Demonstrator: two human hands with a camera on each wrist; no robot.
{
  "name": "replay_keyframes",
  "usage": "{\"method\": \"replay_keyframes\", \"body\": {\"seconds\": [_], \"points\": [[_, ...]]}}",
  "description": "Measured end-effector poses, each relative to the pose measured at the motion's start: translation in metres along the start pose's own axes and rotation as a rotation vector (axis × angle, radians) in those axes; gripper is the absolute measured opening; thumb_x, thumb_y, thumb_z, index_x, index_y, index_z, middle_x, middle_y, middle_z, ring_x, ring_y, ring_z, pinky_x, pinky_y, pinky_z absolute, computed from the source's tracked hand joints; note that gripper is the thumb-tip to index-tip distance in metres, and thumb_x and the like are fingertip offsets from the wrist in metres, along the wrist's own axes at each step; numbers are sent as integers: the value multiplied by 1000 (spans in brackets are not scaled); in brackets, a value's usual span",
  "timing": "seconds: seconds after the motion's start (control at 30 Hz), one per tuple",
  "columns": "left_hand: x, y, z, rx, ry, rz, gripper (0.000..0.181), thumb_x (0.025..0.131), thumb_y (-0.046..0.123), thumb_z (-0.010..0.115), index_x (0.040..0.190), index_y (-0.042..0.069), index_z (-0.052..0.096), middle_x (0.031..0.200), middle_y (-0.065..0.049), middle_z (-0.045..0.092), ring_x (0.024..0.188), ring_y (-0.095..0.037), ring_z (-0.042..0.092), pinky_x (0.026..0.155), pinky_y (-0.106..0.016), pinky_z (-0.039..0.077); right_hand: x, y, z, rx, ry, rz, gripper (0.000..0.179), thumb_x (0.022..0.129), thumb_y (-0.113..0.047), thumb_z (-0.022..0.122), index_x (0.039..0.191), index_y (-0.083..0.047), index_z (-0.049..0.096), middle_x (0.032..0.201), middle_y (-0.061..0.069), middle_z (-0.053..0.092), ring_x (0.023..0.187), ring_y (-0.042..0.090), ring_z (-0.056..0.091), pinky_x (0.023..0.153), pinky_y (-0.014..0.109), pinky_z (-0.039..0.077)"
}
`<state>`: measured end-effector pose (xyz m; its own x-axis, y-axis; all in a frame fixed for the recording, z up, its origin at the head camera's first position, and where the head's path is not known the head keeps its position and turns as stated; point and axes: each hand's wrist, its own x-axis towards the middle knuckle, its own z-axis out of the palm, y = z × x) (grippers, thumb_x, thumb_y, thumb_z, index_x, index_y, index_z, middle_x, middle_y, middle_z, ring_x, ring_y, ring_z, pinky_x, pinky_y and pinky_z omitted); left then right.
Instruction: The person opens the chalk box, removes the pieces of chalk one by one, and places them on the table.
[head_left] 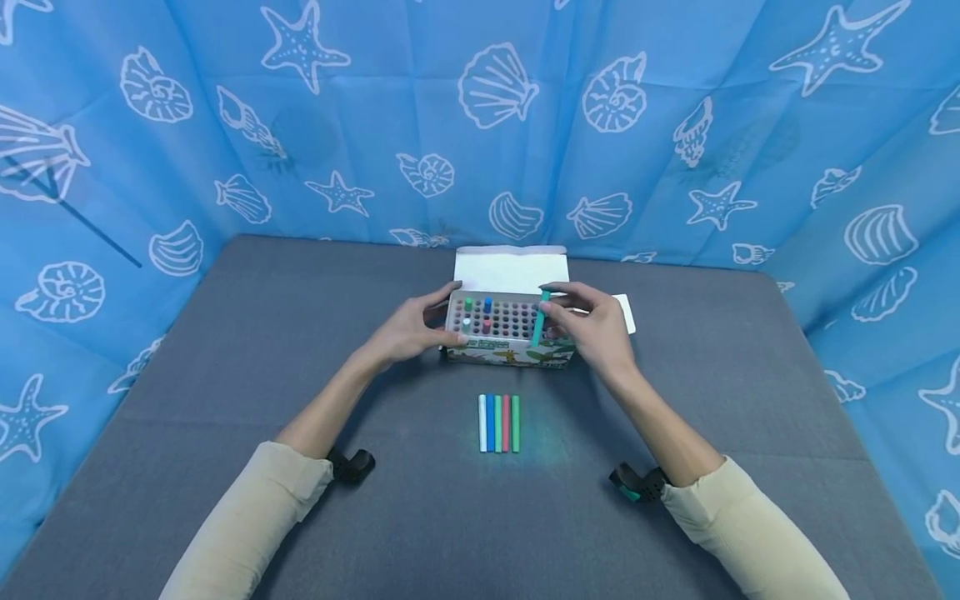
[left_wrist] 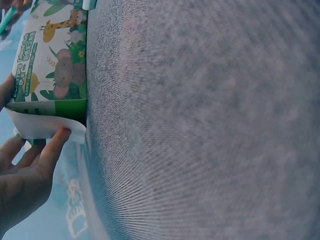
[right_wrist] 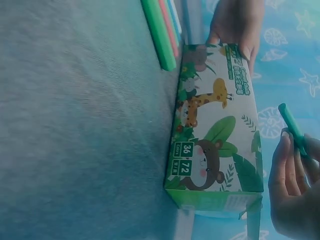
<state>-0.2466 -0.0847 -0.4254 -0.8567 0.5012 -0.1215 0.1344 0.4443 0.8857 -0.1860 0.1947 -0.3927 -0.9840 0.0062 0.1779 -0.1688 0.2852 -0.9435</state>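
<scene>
A chalk box (head_left: pixel 508 356) printed with cartoon animals stands at the far middle of the table, its lid (head_left: pixel 512 270) folded back. Several chalk tips, green, blue, white and red, poke up from its holed tray. My left hand (head_left: pixel 408 330) holds the box's left end, thumb at the front top edge and fingertips on a white side flap (left_wrist: pixel 45 126). Over the tray's right part, my right hand (head_left: pixel 602 332) pinches a teal chalk stick (head_left: pixel 539 320), tilted and clear of the holes in the right wrist view. That hand's fingers partly hide the tray's right end.
Nearer on the grey table (head_left: pixel 420 517) lies a row of chalk sticks (head_left: pixel 498 423), white, blue, green, red and green, side by side. Another white flap (head_left: pixel 626 314) sticks out at the box's right. A blue shell-print curtain (head_left: pixel 360 108) hangs behind the table.
</scene>
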Motion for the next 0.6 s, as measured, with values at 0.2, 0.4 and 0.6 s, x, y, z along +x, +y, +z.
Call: {"method": "replay_keyframes", "body": {"seconds": [0.2, 0.4, 0.6], "points": [[-1, 0, -1, 3, -1, 3, 91, 86, 29, 80, 159, 27, 25, 155, -13, 40, 143, -31, 35, 112, -49, 37, -13, 0, -1, -24, -7, 39, 34, 94, -18, 71, 123, -2, 67, 99, 20, 70, 74, 27, 72, 68, 37, 61], [-1, 1, -1, 18, 2, 6, 90, 87, 29, 79, 159, 28, 25, 157, -13, 36, 143, -31, 34, 110, -49, 39, -23, 2, -3, -26, -29, 60, 34, 94, -15, 71, 124, 0, 66, 100, 20, 69, 73, 21, 73, 68, 39, 61], [0, -1, 0, 23, 8, 7, 91, 86, 29, 80, 159, 28, 25, 157, -13, 36, 144, -32, 33, 109, -50, 40, -33, 7, -4, -6, -74, 92, 34, 93, -11, 71, 125, 2, 65, 102, 21, 68, 72, 19, 72, 68, 40, 61]]}}
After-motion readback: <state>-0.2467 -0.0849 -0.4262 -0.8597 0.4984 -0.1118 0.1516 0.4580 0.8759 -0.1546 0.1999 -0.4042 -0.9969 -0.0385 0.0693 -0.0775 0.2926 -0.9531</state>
